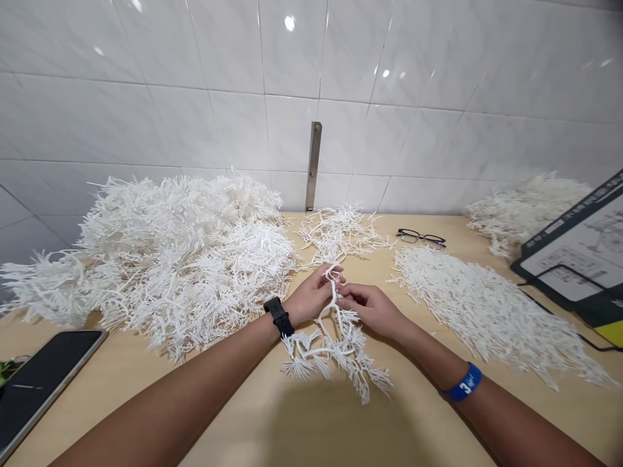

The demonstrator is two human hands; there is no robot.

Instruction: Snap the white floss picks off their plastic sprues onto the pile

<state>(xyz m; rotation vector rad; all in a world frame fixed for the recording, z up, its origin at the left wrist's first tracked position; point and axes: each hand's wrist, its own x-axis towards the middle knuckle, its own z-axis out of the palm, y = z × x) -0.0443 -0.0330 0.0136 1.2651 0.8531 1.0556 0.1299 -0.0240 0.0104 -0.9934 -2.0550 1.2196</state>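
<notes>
My left hand (311, 295), with a black watch at its wrist, is closed around the upper stem of a white plastic branch (341, 347). The branch hangs toward me, its forked twigs ending in feathery tufts over the table. From the other side, my right hand (372, 310) pinches at the same stem with thumb and fingertips. Just beyond both hands lies a loose heap of bare white twigs (341, 233). A big pile of tufted white branches (195, 259) rises to the left of my hands.
A flat spread of white pieces (487, 305) lies at right, with eyeglasses (421, 238) behind it. Another white pile (530, 207) and a dark green box (579, 259) stand far right. A phone (48, 383) rests at left. The tiled wall (219, 130) bounds the wooden table (233, 415).
</notes>
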